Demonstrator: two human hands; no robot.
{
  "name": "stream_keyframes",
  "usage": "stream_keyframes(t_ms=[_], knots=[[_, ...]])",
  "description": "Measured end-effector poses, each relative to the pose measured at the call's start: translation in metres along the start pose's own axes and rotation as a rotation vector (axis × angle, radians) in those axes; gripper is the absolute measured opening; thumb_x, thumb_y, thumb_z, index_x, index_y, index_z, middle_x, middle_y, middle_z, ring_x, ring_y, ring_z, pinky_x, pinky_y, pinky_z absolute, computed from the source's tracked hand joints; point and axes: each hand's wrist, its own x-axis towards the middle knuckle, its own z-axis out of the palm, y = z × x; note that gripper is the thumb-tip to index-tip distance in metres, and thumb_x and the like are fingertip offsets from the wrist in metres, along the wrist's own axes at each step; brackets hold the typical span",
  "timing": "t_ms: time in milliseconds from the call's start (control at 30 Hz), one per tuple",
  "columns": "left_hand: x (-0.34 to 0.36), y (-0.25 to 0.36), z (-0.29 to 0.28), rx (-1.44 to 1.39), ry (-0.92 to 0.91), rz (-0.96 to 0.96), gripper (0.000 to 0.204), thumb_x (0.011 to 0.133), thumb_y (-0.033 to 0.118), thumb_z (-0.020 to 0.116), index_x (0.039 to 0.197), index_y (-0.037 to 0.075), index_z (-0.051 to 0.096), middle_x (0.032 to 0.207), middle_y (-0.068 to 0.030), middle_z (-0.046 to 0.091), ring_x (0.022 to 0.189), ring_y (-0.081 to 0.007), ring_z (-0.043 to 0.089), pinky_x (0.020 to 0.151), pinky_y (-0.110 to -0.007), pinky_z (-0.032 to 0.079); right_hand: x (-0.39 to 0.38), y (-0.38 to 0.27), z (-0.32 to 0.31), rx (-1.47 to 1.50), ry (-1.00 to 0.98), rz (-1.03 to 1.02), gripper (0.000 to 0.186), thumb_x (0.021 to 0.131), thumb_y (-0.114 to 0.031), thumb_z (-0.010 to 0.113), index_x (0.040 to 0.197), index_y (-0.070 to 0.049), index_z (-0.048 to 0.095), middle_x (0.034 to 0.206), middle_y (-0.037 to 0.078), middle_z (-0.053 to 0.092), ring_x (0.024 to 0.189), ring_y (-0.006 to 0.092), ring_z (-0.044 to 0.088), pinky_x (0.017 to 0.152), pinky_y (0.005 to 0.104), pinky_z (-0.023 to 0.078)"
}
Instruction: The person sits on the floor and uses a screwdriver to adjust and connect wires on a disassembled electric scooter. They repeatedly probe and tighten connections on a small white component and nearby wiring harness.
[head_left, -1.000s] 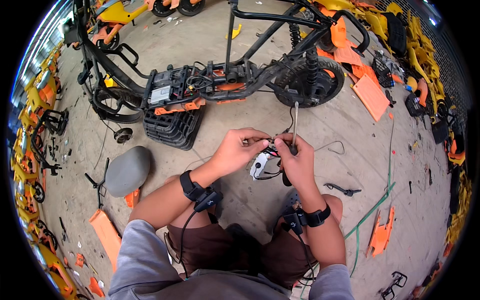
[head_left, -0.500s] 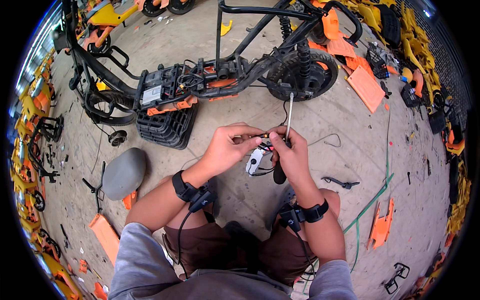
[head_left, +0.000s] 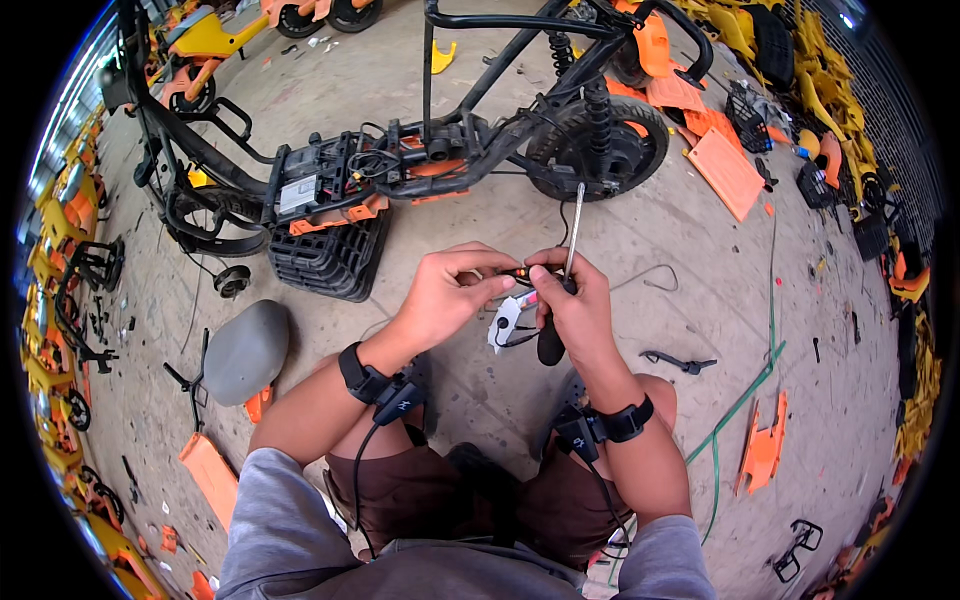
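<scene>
My left hand (head_left: 458, 290) pinches a thin dark cable piece with orange bits (head_left: 518, 271) between thumb and fingers. My right hand (head_left: 578, 305) meets it from the right with thumb and forefinger, while also gripping a screwdriver (head_left: 574, 228), black handle low, metal shaft pointing up. Just beneath my fingers hangs a white component (head_left: 506, 318) with a round black part, black leads and a small pink piece; what holds it is hidden.
A stripped scooter frame (head_left: 480, 150) stands ahead over a black crate (head_left: 325, 265). A grey seat (head_left: 245, 350) lies left. Orange panels (head_left: 725, 170), green strapping (head_left: 745, 390) and a black bracket (head_left: 680, 362) lie right. Yellow bodywork (head_left: 830, 80) is piled along both sides.
The view has shifted slightly, raising the scooter in the picture. My hands have moved a little left and up with the screwdriver, and orange bits now show between my fingertips.
</scene>
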Motion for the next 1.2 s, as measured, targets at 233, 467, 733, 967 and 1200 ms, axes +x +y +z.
stream_keyframes(t_ms=[233, 467, 733, 967, 1200], knots=[[0.0008, -0.0020, 0.0001, -0.011, -0.006, -0.006, 0.018, 0.085, 0.000, 0.070, 0.103, -0.002, 0.071, 0.100, -0.0071, 0.066, 0.080, -0.0093, 0.064, 0.065, -0.022, 0.055, -0.0005, -0.0014, -0.0011, -0.018, 0.000, -0.003, 0.009, 0.090, -0.005, 0.061, 0.097, 0.000, 0.064, 0.064, -0.001, 0.055, 0.046, 0.0049, 0.048, 0.042, 0.0219, 0.038], [0.0009, -0.0021, 0.0002, -0.021, -0.012, 0.016, 0.018, 0.086, -0.001, 0.069, 0.104, -0.002, 0.071, 0.103, -0.0080, 0.065, 0.081, -0.0098, 0.064, 0.066, -0.022, 0.055, -0.0001, -0.0007, -0.0008, 0.008, -0.001, 0.008, 0.008, 0.089, -0.004, 0.061, 0.096, 0.000, 0.065, 0.064, -0.001, 0.056, 0.045, 0.0049, 0.048, 0.042, 0.0222, 0.037], [0.0011, -0.0034, -0.0007, 0.002, -0.015, 0.047, 0.017, 0.087, -0.002, 0.067, 0.104, -0.003, 0.070, 0.106, -0.0088, 0.063, 0.082, -0.0106, 0.063, 0.067, -0.022, 0.056, -0.0010, -0.0013, 0.0003, -0.008, 0.000, 0.016, 0.008, 0.090, -0.004, 0.061, 0.096, -0.001, 0.065, 0.064, -0.002, 0.056, 0.045, 0.0046, 0.048, 0.042, 0.0221, 0.038], [0.0024, -0.0059, 0.0008, -0.007, -0.014, 0.058, 0.017, 0.088, -0.002, 0.066, 0.104, -0.003, 0.069, 0.106, -0.0087, 0.063, 0.083, -0.0108, 0.063, 0.067, -0.022, 0.056, -0.0011, -0.0024, -0.0002, -0.028, 0.007, 0.016, 0.010, 0.090, -0.005, 0.062, 0.098, -0.001, 0.065, 0.064, -0.002, 0.055, 0.046, 0.0048, 0.048, 0.043, 0.0223, 0.038], [0.0026, -0.0076, 0.0009, -0.005, -0.020, -0.028, 0.018, 0.091, 0.006, 0.065, 0.107, -0.002, 0.068, 0.102, -0.0076, 0.066, 0.085, -0.0114, 0.063, 0.071, -0.024, 0.053, -0.0013, 0.0025, -0.0002, -0.098, 0.045, -0.041, 0.011, 0.090, -0.009, 0.064, 0.098, -0.001, 0.066, 0.073, 0.000, 0.061, 0.052, 0.0042, 0.050, 0.044, 0.0220, 0.039]])
